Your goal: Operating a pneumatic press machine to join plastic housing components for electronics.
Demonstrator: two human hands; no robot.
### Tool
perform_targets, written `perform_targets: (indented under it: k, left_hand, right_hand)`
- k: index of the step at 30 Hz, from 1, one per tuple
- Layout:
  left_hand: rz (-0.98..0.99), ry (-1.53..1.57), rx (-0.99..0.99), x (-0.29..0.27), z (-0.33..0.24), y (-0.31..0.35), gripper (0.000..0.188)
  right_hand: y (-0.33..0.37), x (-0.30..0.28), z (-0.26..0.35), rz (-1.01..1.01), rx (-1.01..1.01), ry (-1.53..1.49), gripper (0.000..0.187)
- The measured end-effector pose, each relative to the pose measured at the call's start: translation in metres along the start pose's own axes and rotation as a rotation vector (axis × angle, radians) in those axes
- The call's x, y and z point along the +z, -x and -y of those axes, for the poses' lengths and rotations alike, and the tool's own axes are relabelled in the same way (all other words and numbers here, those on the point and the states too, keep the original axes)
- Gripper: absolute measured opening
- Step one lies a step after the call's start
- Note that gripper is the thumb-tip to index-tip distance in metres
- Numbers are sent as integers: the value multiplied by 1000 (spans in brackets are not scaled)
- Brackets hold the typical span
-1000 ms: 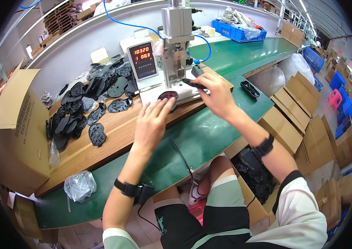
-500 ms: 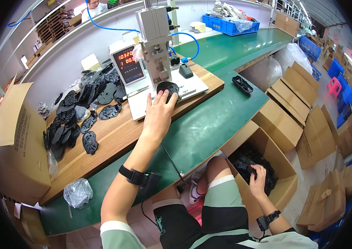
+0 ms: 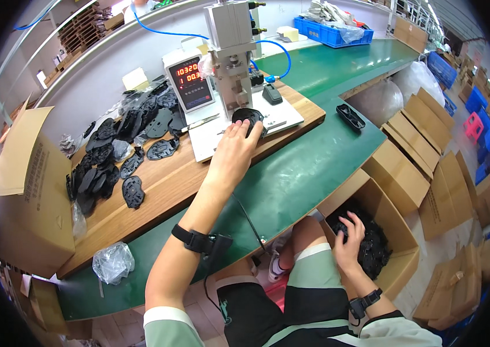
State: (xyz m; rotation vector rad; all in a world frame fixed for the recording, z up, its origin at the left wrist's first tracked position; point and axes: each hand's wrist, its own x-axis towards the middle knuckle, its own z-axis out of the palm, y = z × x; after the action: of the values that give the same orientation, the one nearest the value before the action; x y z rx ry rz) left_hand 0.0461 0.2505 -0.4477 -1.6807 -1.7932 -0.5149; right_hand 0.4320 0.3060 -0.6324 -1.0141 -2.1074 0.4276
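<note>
- Black and plastic-looking, the rounded part (image 3: 248,113) sits at the foot of the metal press (image 3: 230,75), over the white base plate (image 3: 205,147); whether it lies quite flat there is hidden.
- The left hand (image 3: 233,152) has its fingertips on the near side of that part, thumb toward the right edge; I cannot tell whether this grip pinches it or merely steadies it.
- The right hand (image 3: 348,246) is down in the open carton (image 3: 404,263), fingers loosely curled over a heap of black pieces (image 3: 376,246); whether that grip has taken one is unclear.
- Likely light and stiff, the part should keep its shape between finger and thumb; a smooth face could let it slide, and any thin detail might snap if forced.
- Best hold, I judge: the outer rim at the near side, fingers clear of the press head.
- More flat black pieces (image 3: 133,192) lie left of the press, on the wooden board (image 3: 178,176) over the green desk (image 3: 297,168).
</note>
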Motion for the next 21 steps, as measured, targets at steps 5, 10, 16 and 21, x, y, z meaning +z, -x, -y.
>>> perform_targets:
  k: [5, 10, 16, 21]
  left_hand:
    - [93, 120, -113, -10, -4, -4, 54]
    - [171, 192, -265, -20, -9, -4, 61]
    - [-125, 221, -238, -33, 5, 30, 74]
    - [97, -482, -744, -76, 58, 123, 52]
  right_hand:
    - [-122, -25, 153, -85, -518, -185, 56]
    - [-218, 53, 206, -72, -615, -164, 61]
    - [-248, 91, 224, -44, -697, -79, 26]
    - [-252, 84, 219, -27, -724, -93, 32]
